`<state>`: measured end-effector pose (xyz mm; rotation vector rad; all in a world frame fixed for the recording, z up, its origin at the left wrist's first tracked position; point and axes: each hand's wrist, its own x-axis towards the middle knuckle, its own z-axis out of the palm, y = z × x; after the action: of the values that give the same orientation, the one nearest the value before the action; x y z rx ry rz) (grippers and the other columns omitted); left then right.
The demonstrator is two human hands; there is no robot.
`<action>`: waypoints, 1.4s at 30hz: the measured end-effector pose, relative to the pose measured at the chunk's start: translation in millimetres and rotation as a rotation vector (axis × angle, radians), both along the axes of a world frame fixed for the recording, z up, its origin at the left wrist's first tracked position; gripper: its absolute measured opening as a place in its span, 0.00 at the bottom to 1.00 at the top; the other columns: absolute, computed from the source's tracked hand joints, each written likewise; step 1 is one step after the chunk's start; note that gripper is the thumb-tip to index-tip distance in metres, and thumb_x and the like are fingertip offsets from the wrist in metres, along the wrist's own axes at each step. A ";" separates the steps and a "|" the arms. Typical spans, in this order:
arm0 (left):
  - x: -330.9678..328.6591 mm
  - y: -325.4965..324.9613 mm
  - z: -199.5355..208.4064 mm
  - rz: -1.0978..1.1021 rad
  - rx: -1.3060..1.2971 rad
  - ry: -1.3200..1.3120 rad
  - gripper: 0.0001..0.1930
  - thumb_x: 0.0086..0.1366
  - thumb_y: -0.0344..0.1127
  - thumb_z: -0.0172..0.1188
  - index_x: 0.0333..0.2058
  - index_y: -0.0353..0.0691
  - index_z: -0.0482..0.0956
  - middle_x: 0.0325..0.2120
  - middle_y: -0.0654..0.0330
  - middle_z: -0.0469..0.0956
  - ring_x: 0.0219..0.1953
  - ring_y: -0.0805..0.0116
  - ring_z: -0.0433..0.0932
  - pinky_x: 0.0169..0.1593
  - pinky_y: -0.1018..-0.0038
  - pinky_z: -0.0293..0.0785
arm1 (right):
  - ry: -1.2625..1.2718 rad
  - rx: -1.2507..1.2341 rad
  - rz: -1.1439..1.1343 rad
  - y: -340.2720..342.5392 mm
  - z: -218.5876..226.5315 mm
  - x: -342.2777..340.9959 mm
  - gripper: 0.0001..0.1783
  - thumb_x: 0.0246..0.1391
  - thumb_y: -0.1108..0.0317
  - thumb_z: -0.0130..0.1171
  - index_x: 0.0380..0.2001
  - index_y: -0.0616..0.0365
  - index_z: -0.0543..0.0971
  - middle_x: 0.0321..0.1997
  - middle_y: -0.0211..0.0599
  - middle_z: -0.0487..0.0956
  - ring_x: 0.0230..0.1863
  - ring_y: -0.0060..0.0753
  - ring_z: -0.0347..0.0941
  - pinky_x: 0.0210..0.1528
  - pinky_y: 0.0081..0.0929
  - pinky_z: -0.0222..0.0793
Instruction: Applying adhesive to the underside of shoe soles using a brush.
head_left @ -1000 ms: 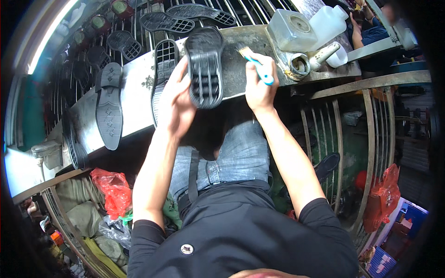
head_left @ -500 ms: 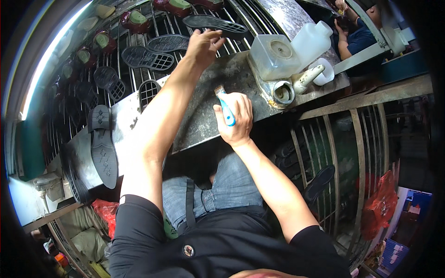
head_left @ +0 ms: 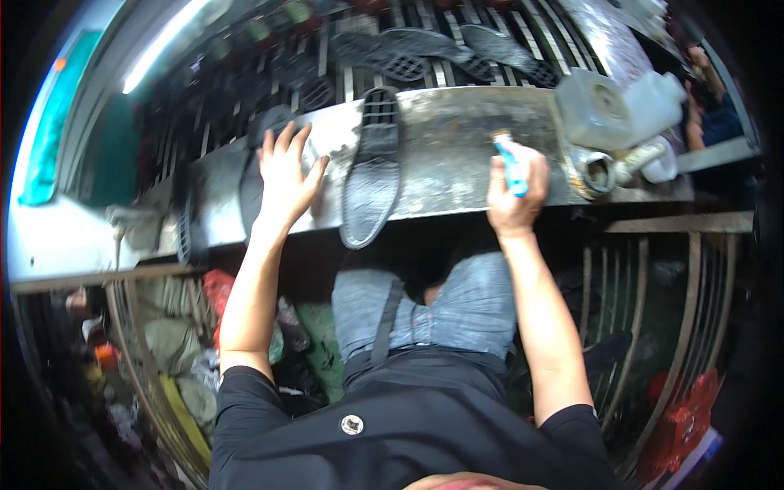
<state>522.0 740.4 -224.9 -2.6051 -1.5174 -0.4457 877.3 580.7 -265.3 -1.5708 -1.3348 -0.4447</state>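
Note:
My left hand (head_left: 284, 181) is over the bench with its fingers spread and nothing in it. It is nearest to a black shoe sole (head_left: 252, 175), partly covered by the hand, so contact cannot be made out. Another black sole (head_left: 372, 184) lies lengthwise on the bench between my hands, its heel grid pointing away from me. My right hand (head_left: 523, 200) is closed around a small brush (head_left: 512, 163) with a blue handle, its stained bristle end pointing away over the bench. An open, glue-crusted pot (head_left: 599, 174) stands to the right of that hand.
Several more black soles (head_left: 437, 45) lie on the metal slat rack (head_left: 327, 57) beyond the metal bench (head_left: 457, 139). A square translucent container (head_left: 592, 110) and a white plastic bottle (head_left: 657, 102) stand at the right. Railings (head_left: 694, 286) flank my legs. A co-worker's arm (head_left: 698, 106) shows far right.
My left hand has come back from the rack toward the sole at the left of the bench. My view has swung left. The brush stays in my right hand.

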 end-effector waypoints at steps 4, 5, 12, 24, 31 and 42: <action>-69.4 -36.9 7.3 0.143 -0.068 0.137 0.39 0.68 0.55 0.70 0.74 0.48 0.72 0.77 0.41 0.61 0.76 0.32 0.62 0.77 0.45 0.61 | 0.020 -0.023 0.008 3.1 -1.9 -3.0 0.14 0.71 0.59 0.64 0.50 0.56 0.83 0.48 0.40 0.85 0.51 0.49 0.81 0.55 0.45 0.72; -80.7 -39.6 6.1 0.122 -0.053 0.085 0.38 0.68 0.54 0.70 0.73 0.47 0.72 0.77 0.41 0.62 0.75 0.35 0.63 0.76 0.47 0.62 | 0.029 -0.021 0.018 4.8 -1.5 -5.2 0.13 0.72 0.59 0.63 0.50 0.57 0.83 0.48 0.40 0.85 0.50 0.50 0.80 0.55 0.45 0.72; -81.3 -42.1 39.6 0.181 -0.598 -0.717 0.29 0.73 0.44 0.64 0.69 0.38 0.76 0.55 0.47 0.85 0.58 0.55 0.84 0.62 0.61 0.80 | 0.038 -0.013 0.034 -0.4 0.1 -2.9 0.11 0.70 0.64 0.64 0.51 0.57 0.82 0.48 0.42 0.84 0.50 0.53 0.79 0.56 0.47 0.72; 29.5 -147.9 14.6 -0.880 -1.398 -2.345 0.32 0.79 0.50 0.53 0.76 0.44 0.67 0.76 0.53 0.67 0.79 0.50 0.60 0.81 0.28 0.39 | 0.300 0.015 0.169 -29.7 12.2 -18.1 0.09 0.71 0.68 0.63 0.49 0.61 0.82 0.48 0.46 0.85 0.50 0.52 0.82 0.54 0.42 0.76; 63.4 -232.9 -15.3 -0.073 -1.769 -2.109 0.38 0.83 0.59 0.41 0.80 0.40 0.56 0.78 0.50 0.62 0.80 0.42 0.58 0.75 0.33 0.64 | 0.468 -0.076 0.078 -124.3 21.8 25.0 0.09 0.73 0.69 0.60 0.48 0.64 0.82 0.42 0.41 0.86 0.42 0.36 0.84 0.47 0.34 0.79; 87.1 -225.6 -30.3 0.125 -2.226 -2.212 0.35 0.81 0.56 0.47 0.74 0.35 0.69 0.70 0.39 0.72 0.77 0.34 0.64 0.74 0.28 0.63 | 0.276 -0.187 -0.152 -131.2 52.1 90.0 0.11 0.73 0.65 0.62 0.50 0.61 0.83 0.48 0.44 0.87 0.49 0.45 0.84 0.54 0.40 0.77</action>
<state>609.1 514.8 -255.1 -0.1815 0.3473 0.5026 967.3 449.5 -213.2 -1.8238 -1.0735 -0.1881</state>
